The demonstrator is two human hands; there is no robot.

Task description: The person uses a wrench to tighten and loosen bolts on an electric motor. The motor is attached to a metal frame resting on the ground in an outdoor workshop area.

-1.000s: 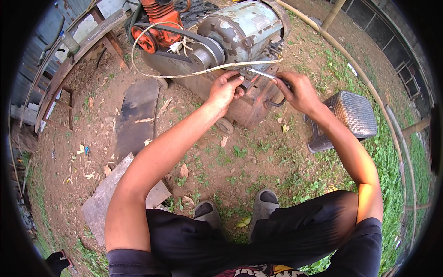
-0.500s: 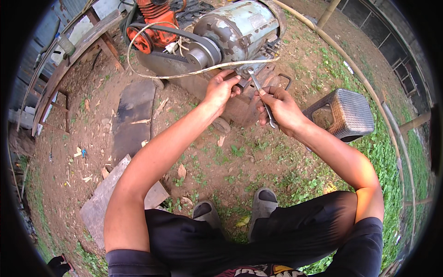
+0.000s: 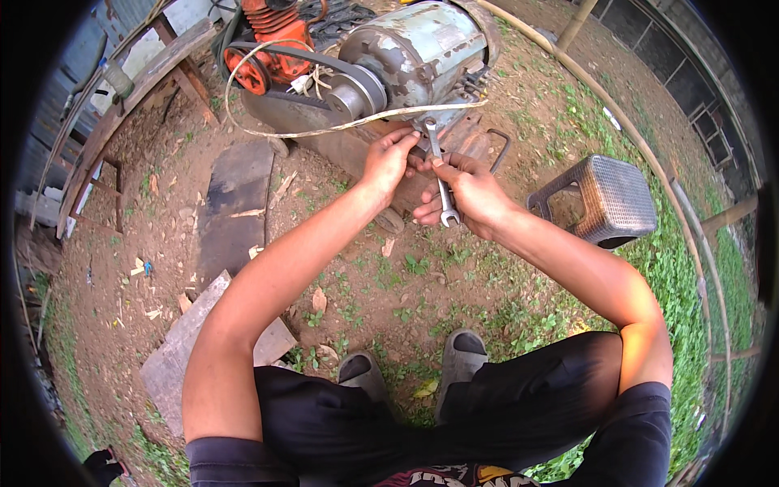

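Note:
A combination wrench (image 3: 445, 195) is in my right hand (image 3: 479, 195), held by thumb and fingers around its middle. Its ring end reaches up to the metal base under the motor (image 3: 422, 49); I cannot tell if it sits on a bolt. The open jaw points back toward me. My left hand (image 3: 385, 170) is closed at the edge of that base, left of the wrench, with thumb and index finger pinched together. Whatever those fingers grip is hidden. The motor's grey-green paint is peeling, and a belt (image 3: 324, 60) runs from its pulley (image 3: 350, 96) to an orange compressor head (image 3: 280, 28).
A pale cable (image 3: 365, 120) loops across the machine's front above my hands. To the right stands a woven-pattern plastic stool (image 3: 617, 195). Flat boards (image 3: 231, 203) lie on the dirt at left, near a wooden bench (image 3: 146, 85). A bamboo rail (image 3: 617, 114) curves along the right.
My right hand has shifted left, and the wrench's open end has swung left and toward me. The ring end has moved slightly left. My left hand stays nearly in place.

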